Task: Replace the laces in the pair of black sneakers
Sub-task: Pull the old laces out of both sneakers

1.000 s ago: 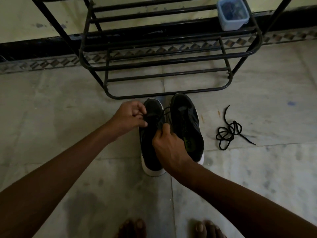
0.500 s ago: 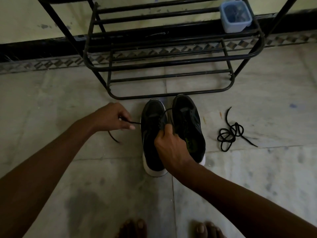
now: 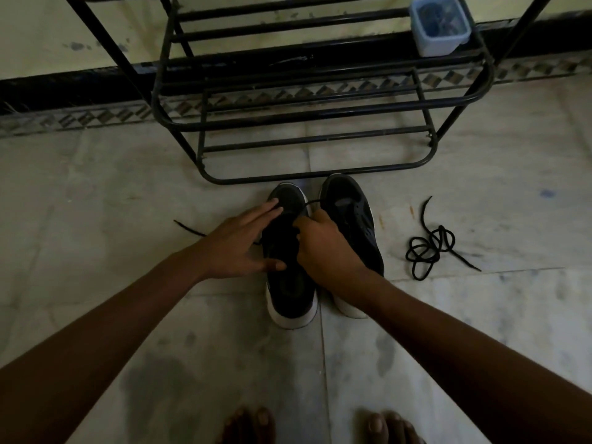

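Dimly, black white-soled sneakers (image 3: 290, 293) — left grip (image 3: 237, 245) released, right grip (image 3: 326, 248) around lace (image 3: 312, 202).

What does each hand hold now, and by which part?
The right hand pinches the lace of the left sneaker near its eyelets. The left hand holds nothing; its fingers spread over that sneaker.

A black metal shoe rack (image 3: 320, 114) stands on the pale stone floor (image 3: 96, 219), just beyond the left hand (image 3: 237, 248) and right hand (image 3: 326, 248). On an upper shelf, well beyond and right of the right hand, sits a bluish plastic container (image 3: 440, 27). Behind the rack, a patterned tile border (image 3: 80, 118) runs under a pale wall (image 3: 48, 33).
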